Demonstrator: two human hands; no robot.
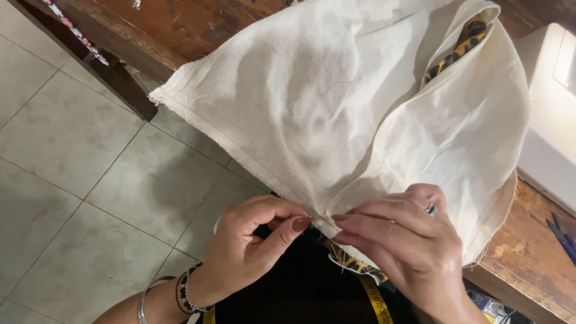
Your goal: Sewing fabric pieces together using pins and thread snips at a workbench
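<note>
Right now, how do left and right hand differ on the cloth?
The left hand pinches the cream cloth at its seam with thumb and forefinger; the right hand lies flatter, fingers extended. The left wrist wears bracelets; the right hand wears a ring. Both meet at the same seam point.

**Bare hands with jewellery and painted nails**

The left hand has reddish-brown polished nails, with silver bangles and a dark beaded bracelet at the wrist. The right hand wears a small silver ring. Both forearms are sleeveless.
</note>
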